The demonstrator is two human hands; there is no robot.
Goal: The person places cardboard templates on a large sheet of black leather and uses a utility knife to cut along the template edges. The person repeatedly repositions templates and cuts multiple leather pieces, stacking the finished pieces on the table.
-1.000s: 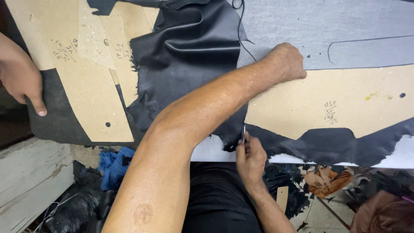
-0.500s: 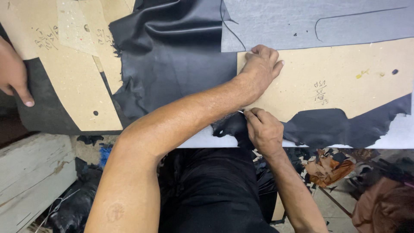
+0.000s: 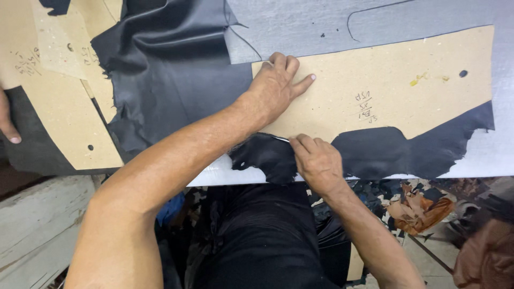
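Observation:
My left hand (image 3: 274, 90) presses flat on the left end of a tan cardboard pattern (image 3: 407, 91), which lies on black leather (image 3: 171, 80). My right hand (image 3: 317, 162) is closed around a thin metal blade (image 3: 279, 139) whose tip touches the pattern's lower edge. Under that edge the leather shows as a ragged black strip (image 3: 407, 155). My left forearm crosses over the leather from the lower left.
A grey work surface (image 3: 321, 27) carries a cut line at the top. More cardboard patterns (image 3: 59, 107) lie at the left, where another person's hand (image 3: 6, 122) rests. Leather scraps (image 3: 420, 208) cover the floor at the lower right. A white table edge (image 3: 225, 174) runs in front of me.
My right hand rose from the table edge to the pattern's lower edge and shifted right along it. My left hand stayed pressed on the pattern. The other person's hand moved toward the left border.

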